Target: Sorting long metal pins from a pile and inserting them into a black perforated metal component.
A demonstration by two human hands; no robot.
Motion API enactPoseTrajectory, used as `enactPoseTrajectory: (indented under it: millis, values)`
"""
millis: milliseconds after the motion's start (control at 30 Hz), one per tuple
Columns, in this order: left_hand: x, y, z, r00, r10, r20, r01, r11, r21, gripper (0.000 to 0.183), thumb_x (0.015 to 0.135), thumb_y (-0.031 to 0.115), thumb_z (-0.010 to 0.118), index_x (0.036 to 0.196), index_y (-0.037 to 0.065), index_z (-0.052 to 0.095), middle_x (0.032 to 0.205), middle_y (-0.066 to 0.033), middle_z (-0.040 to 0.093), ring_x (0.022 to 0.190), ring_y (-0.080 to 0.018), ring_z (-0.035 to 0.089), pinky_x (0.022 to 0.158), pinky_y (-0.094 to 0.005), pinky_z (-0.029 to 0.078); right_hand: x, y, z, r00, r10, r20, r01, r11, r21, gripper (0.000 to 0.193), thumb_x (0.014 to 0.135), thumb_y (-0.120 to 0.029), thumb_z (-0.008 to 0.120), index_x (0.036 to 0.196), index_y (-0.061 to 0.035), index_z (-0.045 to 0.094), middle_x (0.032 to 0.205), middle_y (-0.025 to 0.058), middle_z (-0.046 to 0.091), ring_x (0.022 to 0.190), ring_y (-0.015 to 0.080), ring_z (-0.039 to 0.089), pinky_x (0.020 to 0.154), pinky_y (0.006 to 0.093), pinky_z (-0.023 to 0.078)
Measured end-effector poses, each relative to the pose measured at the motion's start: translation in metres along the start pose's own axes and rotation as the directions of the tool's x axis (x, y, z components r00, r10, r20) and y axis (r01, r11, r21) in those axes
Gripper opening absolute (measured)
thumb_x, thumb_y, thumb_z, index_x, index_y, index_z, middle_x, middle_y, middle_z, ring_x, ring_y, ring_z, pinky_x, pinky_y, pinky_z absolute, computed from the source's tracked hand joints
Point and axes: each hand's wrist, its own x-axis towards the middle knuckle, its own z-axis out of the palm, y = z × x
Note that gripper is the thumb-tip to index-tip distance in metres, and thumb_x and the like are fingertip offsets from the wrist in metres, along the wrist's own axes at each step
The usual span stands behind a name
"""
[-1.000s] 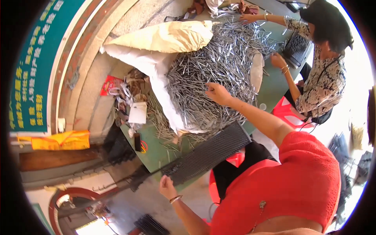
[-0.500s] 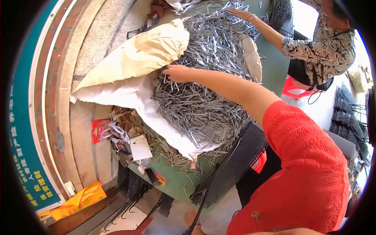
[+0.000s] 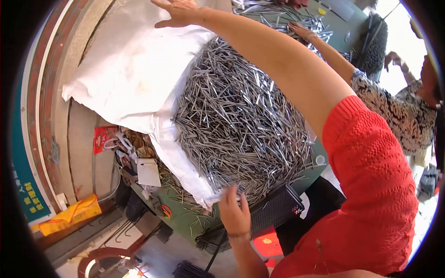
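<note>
A big heap of thin grey metal pieces (image 3: 232, 116), like short rods or strips, covers the middle of the table. To its left, a large sack (image 3: 134, 74) is spread with its white side up, running down along the heap to a corner near me. My right hand (image 3: 178, 11) reaches across the heap to the sack's far part, fingers spread, nothing seen in them; contact with the sack is unclear. Beside the sack's near corner is my left hand (image 3: 234, 213), slightly blurred, thumb apart from the fingers, with no held thing visible.
A co-worker's hand (image 3: 303, 32) rests at the heap's far end. Black mesh baskets (image 3: 278, 204) stand against the green table's (image 3: 183, 227) near edge. Orange-handled scissors (image 3: 165, 211), a white pad (image 3: 149, 172) and a red packet (image 3: 104, 139) lie left of the heap.
My right hand has left the heap's edge and moved away, upper left. The sack's brown flap is turned back, showing white. My left hand has risen from the lower edge to the near corner.
</note>
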Motion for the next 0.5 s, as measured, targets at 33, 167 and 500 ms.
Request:
enactPoseTrajectory:
  millis: [33,167,500]
  values:
    - [0.039,-0.002,0.001,0.995,0.064,-0.071,-0.064,0.998,0.008,0.037,0.085,0.011,0.059,0.121,0.002,0.052,0.127,-0.0234,0.047,0.115,-0.0403,0.046,0.095,-0.0445,0.04,-0.003,-0.012,-0.005,0.999,-0.002,0.042,0.0,0.999,0.049,0.09,0.076,-0.065,0.055,0.147,-0.0261,0.015,0.151,0.0139,0.018,0.136,0.0389,0.019,0.105,0.059,0.021]
    - [0.192,-0.03,-0.023,0.934,0.252,-0.255,-0.128,0.899,0.419,0.059,0.08,0.017,0.067,0.133,0.009,0.043,0.143,-0.0212,0.03,0.132,-0.0381,0.029,0.108,-0.0476,0.027,0.01,-0.012,-0.01,0.999,0.048,-0.012,-0.048,0.999,-0.001,0.097,0.072,-0.058,0.066,0.147,-0.0204,0.016,0.151,0.0177,0.012,0.138,0.0424,0.012,0.108,0.0593,0.016]
    - [0.33,-0.167,-0.079,0.971,-0.213,-0.111,0.202,0.473,0.858,0.134,0.046,0.042,0.088,0.148,0.017,0.004,0.153,-0.0173,0.006,0.142,-0.0299,0.004,0.113,-0.0522,0.006,0.024,0.002,0.07,0.984,-0.007,0.18,0.013,0.999,-0.032,0.113,0.062,-0.069,0.067,0.148,-0.0199,0.012,0.152,0.0156,0.013,0.139,0.0394,0.009,0.109,0.0594,0.014]
